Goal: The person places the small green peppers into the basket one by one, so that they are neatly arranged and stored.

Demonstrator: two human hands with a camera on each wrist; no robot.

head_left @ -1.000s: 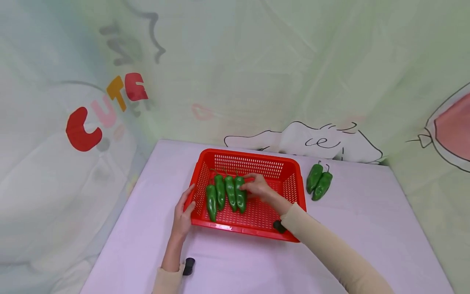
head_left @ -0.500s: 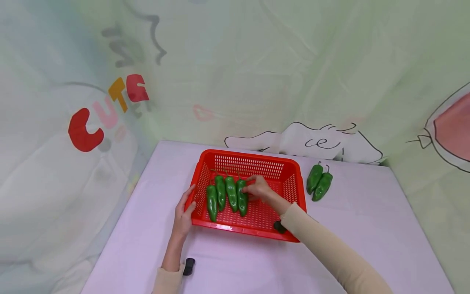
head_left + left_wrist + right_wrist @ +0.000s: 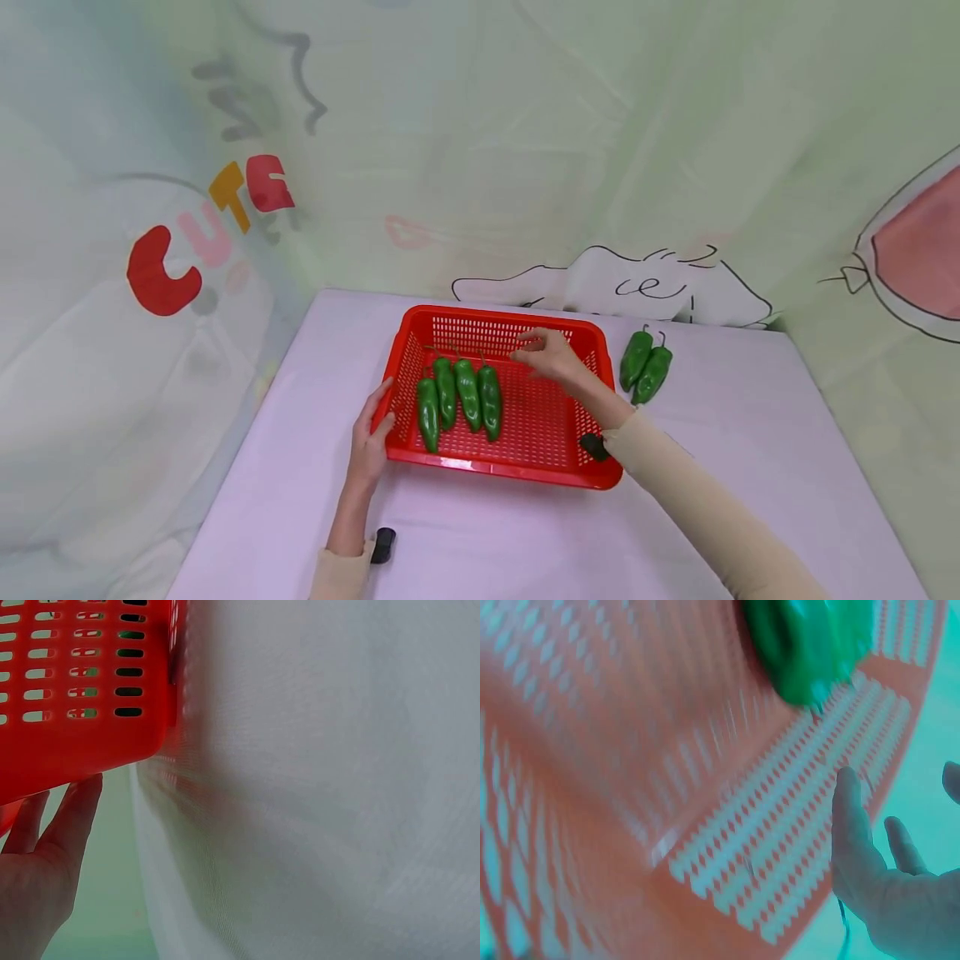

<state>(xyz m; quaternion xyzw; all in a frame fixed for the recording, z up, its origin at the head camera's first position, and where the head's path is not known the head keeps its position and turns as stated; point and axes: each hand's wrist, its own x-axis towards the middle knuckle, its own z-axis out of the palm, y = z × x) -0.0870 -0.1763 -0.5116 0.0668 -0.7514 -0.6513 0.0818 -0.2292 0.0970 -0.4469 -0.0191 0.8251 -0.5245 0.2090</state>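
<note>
A red plastic basket [image 3: 517,476] stands on the table, and several long green peppers [image 3: 467,392] lie side by side in its left half, stems toward the back. My left hand [image 3: 367,437] holds the basket's left rim between thumb and fingers; in the left wrist view, the fingertips [image 3: 86,787] meet the rim's edge. My right hand [image 3: 551,357] is above the right half of the basket, holding nothing. In the right wrist view its fingers [image 3: 849,817] are spread apart, and a blurred green pepper [image 3: 810,645] shows at the top.
Two more green peppers [image 3: 647,367] lie together on the white tablecloth [image 3: 750,417], right of the basket. A printed fabric backdrop [image 3: 480,167] rises behind the table and along both sides. A black wrist band piece [image 3: 383,546] shows at the left sleeve.
My right hand has let go of the rightmost pepper in the basket and moved up and to the right. That pepper stays beside the others. My left hand keeps its place on the rim.
</note>
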